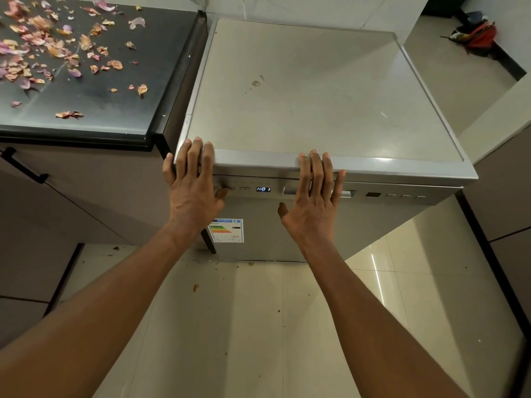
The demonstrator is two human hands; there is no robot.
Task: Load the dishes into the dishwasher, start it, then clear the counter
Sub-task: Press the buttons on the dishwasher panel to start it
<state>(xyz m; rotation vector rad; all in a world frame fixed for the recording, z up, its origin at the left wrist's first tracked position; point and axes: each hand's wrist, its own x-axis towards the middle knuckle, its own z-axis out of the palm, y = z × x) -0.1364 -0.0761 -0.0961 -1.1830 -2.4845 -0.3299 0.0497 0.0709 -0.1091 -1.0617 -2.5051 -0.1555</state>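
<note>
I had both hands flat, fingers straight, gripping nothing: left hand [192,179] and right hand [311,193] on the shut dishwasher [316,96] front edge, w/ left thumb at the buttons. Judged it heavy, rigid, slick steel; handle [290,191] best hold. Beyond, peels [57,50] littered the counter [120,90].

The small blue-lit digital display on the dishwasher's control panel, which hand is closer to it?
Roughly even, left marginally nearer by its thumb. The left hand sits left of the blue-lit digital display; the right hand sits right of it, over the door handle.
</note>
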